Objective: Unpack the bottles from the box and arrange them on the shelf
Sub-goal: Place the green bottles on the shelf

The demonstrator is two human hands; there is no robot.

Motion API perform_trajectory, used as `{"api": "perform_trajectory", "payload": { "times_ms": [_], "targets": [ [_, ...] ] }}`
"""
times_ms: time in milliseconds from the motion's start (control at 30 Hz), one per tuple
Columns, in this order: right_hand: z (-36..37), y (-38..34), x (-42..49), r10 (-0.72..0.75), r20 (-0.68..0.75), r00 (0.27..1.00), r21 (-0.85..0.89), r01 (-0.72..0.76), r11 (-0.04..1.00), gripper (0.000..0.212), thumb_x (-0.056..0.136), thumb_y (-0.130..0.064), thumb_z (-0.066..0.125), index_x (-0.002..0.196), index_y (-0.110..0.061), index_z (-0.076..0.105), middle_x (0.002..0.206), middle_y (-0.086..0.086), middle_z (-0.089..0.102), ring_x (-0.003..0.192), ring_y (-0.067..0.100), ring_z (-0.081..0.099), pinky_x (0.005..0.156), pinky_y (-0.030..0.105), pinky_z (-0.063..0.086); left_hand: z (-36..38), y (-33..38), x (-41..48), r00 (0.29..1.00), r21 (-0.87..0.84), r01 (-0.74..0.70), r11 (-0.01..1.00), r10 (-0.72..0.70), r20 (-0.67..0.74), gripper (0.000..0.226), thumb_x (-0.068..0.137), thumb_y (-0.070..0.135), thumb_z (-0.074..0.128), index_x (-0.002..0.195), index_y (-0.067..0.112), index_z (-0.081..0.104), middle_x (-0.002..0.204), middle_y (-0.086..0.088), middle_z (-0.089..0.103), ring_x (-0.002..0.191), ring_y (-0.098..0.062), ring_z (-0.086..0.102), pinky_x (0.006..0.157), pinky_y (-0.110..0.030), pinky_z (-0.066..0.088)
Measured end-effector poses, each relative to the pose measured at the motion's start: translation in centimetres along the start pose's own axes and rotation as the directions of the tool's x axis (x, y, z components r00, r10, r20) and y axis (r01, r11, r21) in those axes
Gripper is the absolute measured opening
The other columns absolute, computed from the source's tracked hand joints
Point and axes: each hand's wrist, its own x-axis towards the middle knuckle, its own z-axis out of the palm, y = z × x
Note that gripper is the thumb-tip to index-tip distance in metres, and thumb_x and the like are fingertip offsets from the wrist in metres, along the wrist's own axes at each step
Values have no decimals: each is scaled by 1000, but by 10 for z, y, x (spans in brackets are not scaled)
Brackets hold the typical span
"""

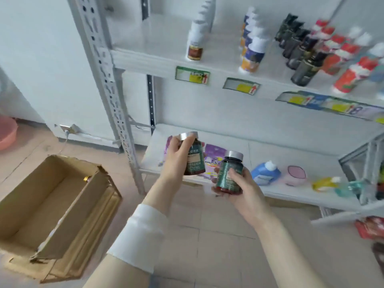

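My left hand point(176, 156) grips a dark bottle point(195, 159) with a green label and silver cap, held upright in front of the lower shelf. My right hand point(239, 183) holds a second matching bottle point(229, 173) from below, a little lower and to the right. The cardboard box point(52, 206) lies open on the floor at the left; only a small gold-capped bottle point(87, 178) shows at its far corner. The white upper shelf point(158, 38) carries rows of bottles: white ones point(195, 44), blue-and-orange ones point(252, 53), dark ones point(305, 67) and red ones point(349, 77).
The lower shelf point(291, 154) holds purple pouches point(215, 154), a blue jug point(266, 171), a pink container point(296, 173) and a yellow-green item point(326, 183). A perforated grey upright point(108, 80) stands between box and shelves. A pink basin point(7, 132) sits far left. Red packets point(369, 227) lie at the right.
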Motion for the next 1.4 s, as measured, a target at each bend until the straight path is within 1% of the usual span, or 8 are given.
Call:
{"api": "perform_trajectory", "payload": {
  "times_ms": [133, 267, 433, 867, 1033, 1200, 1300, 1400],
  "targets": [
    [-93, -55, -57, -135, -70, 988, 6, 135, 991, 42, 76, -19, 61, 116, -11, 48, 94, 8, 68, 77, 19, 69, 68, 34, 57, 119, -15, -38, 977, 45, -31, 999, 21, 211, 18, 93, 27, 53, 101, 12, 48, 85, -4, 68, 61, -17, 65, 51, -28, 53],
    [-161, -103, -92, -250, -160, 955, 1, 254, 967, 96, 36, -44, 91, 117, -12, 51, 101, 10, 68, 83, 22, 69, 70, 34, 58, 215, -20, -61, 918, 87, -89, 992, 48, 394, 27, 93, 28, 52, 110, 8, 46, 86, -3, 67, 55, -9, 66, 53, -24, 55],
    [-235, -160, -105, -354, -253, 900, -11, 363, 932, 109, 35, -47, 91, 127, -10, 46, 107, 11, 67, 95, 25, 68, 85, 41, 54, 319, -28, -64, 843, 137, -178, 974, 80, 533, 24, 94, 28, 52, 107, 9, 49, 87, -3, 67, 58, -10, 67, 55, -22, 55],
    [-407, -362, -56, -527, -260, 809, -153, 505, 850, 94, 41, -45, 89, 124, -19, 51, 108, 5, 70, 98, 19, 67, 84, 39, 56, 578, -36, 6, 746, 80, -299, 951, 181, 641, 12, 94, 27, 54, 90, 16, 52, 86, -1, 67, 65, -15, 67, 55, -23, 56],
    [-463, -429, -33, -572, -236, 785, -160, 550, 820, 85, 55, -36, 81, 130, -16, 46, 112, 7, 68, 105, 24, 66, 80, 36, 57, 656, -34, 38, 749, 109, -347, 932, 205, 630, 8, 93, 28, 55, 91, 21, 54, 99, -8, 66, 93, -30, 66, 80, -39, 55],
    [-498, -492, 7, -640, -147, 755, -221, 605, 765, 102, 41, -50, 86, 127, -13, 48, 118, 8, 64, 104, 23, 66, 81, 32, 56, 714, -24, 74, 745, 127, -460, 879, 304, 593, 22, 94, 26, 52, 108, 10, 49, 85, 1, 63, 58, 0, 66, 55, -16, 54],
    [-511, -518, 34, -650, -97, 753, -255, 613, 748, 111, 40, -54, 86, 132, -10, 42, 122, 6, 61, 113, 24, 61, 88, 37, 53, 740, -24, 95, 774, 163, -493, 854, 346, 530, 20, 94, 28, 53, 106, 12, 50, 83, 5, 61, 63, 0, 65, 62, -18, 54],
    [-525, -531, 64, -631, -56, 774, -239, 603, 761, 69, 74, -30, 74, 131, -17, 38, 120, 2, 58, 115, 20, 57, 103, 45, 44, 761, -29, 118, 816, 212, -473, 855, 334, 471, 20, 93, 30, 55, 103, 14, 51, 88, 2, 60, 79, -12, 61, 72, -25, 52]
  ]
}}
